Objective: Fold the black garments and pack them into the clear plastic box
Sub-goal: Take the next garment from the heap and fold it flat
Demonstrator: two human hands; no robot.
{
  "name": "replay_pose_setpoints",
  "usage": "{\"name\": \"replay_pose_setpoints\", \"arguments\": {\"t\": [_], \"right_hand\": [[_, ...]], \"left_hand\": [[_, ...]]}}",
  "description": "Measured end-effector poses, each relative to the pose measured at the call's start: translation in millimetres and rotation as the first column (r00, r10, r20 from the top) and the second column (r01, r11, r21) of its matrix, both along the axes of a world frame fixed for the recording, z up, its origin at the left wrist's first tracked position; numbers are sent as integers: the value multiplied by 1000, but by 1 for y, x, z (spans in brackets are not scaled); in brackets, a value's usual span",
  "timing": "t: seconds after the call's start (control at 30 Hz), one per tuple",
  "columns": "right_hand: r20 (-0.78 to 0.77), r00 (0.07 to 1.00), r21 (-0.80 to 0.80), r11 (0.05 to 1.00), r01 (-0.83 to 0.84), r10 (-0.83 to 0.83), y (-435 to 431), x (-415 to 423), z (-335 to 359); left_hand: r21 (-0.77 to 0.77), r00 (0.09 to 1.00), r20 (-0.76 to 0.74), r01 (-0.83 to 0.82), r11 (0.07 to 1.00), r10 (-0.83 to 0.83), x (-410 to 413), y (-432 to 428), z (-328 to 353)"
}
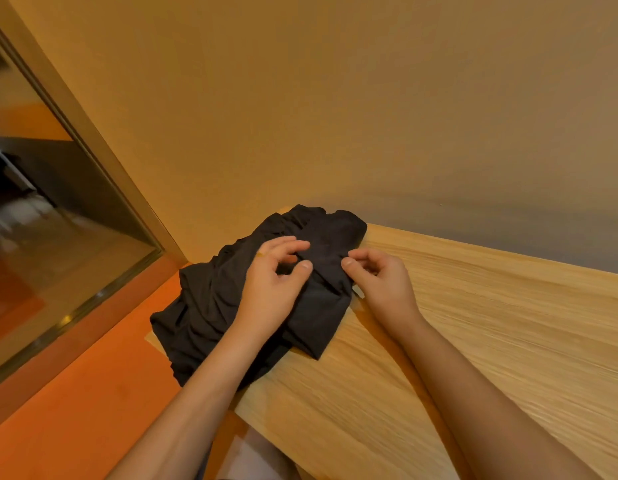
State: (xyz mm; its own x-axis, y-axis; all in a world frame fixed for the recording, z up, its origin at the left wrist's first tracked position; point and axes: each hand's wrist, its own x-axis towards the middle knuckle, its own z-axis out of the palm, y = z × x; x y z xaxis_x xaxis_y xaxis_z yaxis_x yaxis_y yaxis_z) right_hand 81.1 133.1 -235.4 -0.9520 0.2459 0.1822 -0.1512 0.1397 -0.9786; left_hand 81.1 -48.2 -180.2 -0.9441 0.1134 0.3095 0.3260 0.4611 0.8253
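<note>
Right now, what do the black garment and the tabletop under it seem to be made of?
The black garment looks like thin, soft fabric, matte: it lies in many limp folds without shine; the fibre cannot be told. The tabletop looks like pale wood or wood-look laminate, smooth: fine straight grain lines run along it.

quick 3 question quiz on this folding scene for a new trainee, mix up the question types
1. True or false: the clear plastic box is in view.
2. Multiple choice: where does the pile of black garments lie? A) on the orange floor B) on the corner of the wooden table C) over a chair
3. Short answer: what are the left hand and the right hand both touching?

Key: 1 false; 2 B; 3 the black garments
</note>
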Motion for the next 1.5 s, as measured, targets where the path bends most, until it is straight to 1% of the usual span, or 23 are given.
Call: {"name": "replay_pose_setpoints", "arguments": {"t": [0.07, 0.13, 0.2, 0.27, 0.43, 0.53, 0.6, 0.7, 0.77, 0.83, 0.97, 1.07, 1.13, 1.2, 1.27, 1.3, 1.33, 1.4, 1.43, 1.47, 1.5], "right_hand": [[-19, 1000, 15, 1000, 10, -10, 0, 2, 1], [-43, 999, 25, 999, 24, -23, 0, 4, 2], [-78, 996, 43, 998, 49, -45, 0, 5, 2], [-103, 992, 57, 996, 74, -68, 0, 6, 2], [-113, 988, 34, 994, 107, -102, -1, 11, 7], [-91, 988, 52, 990, 131, -125, 3, 16, 14], [-110, 991, 95, 991, 93, -82, 6, 20, 19], [-147, 989, 226, 973, 39, -5, 8, 28, 18], [-157, 988, 229, 973, 38, -1, 11, 34, 17], [-159, 987, 187, 982, 40, -10, 17, 39, 18], [-162, 985, 54, 996, 70, -61, 30, 45, 32], [-208, 974, -5, 995, 95, -94, 39, 50, 55], [-242, 963, -34, 993, 117, -121, 45, 57, 76], [-295, 942, -61, 987, 149, -160, 54, 66, 97], [-325, 925, -91, 980, 176, -196, 65, 73, 113], [-309, 929, -85, 978, 188, -206, 72, 74, 117], [-270, 941, -51, 979, 197, -204, 80, 75, 117], [-147, 974, 115, 976, 187, -170, 95, 76, 108], [-83, 985, 237, 957, 165, -149, 102, 78, 99], [-29, 990, 375, 917, 139, -138, 109, 82, 88], [17, 992, 503, 858, 103, -129, 115, 87, 78]], "left_hand": [[-186, 999, -29, -42, 982, 37, -10, -5, -3], [-335, 1000, -16, -19, 942, 15, -19, -6, -10], [-396, 1000, 13, 13, 918, -8, -25, -4, -15], [-385, 1000, 15, 20, 923, -16, -30, -3, -21], [-253, 1000, -10, -22, 967, 20, -32, 0, -26], [-116, 1000, -12, -14, 993, 12, -25, 2, -22], [-55, 1000, 10, 17, 998, -17, -23, 1, -20], [22, 998, 41, 48, 999, -49, -16, 1, -20], [109, 996, 55, 64, 992, -70, -10, 4, -19], [184, 993, 65, 82, 979, -95, -3, 7, -16], [326, 988, 80, 100, 940, -133, 1, 20, 2], [413, 978, 52, 162, 896, -201, 3, 38, 20], [492, 966, 22, 216, 843, -259, 5, 51, 33], [583, 947, -14, 270, 767, -322, 8, 62, 47], [632, 924, -34, 315, 708, -381, 10, 74, 58], [637, 914, -24, 325, 699, -404, 10, 79, 60], [625, 908, 0, 327, 708, -419, 9, 84, 59], [524, 905, 59, 331, 785, -421, 5, 89, 49], [420, 909, 75, 344, 840, -410, 3, 90, 40], [293, 909, 85, 368, 883, -407, 2, 88, 30], [165, 903, 94, 401, 901, -419, 3, 86, 20]]}}
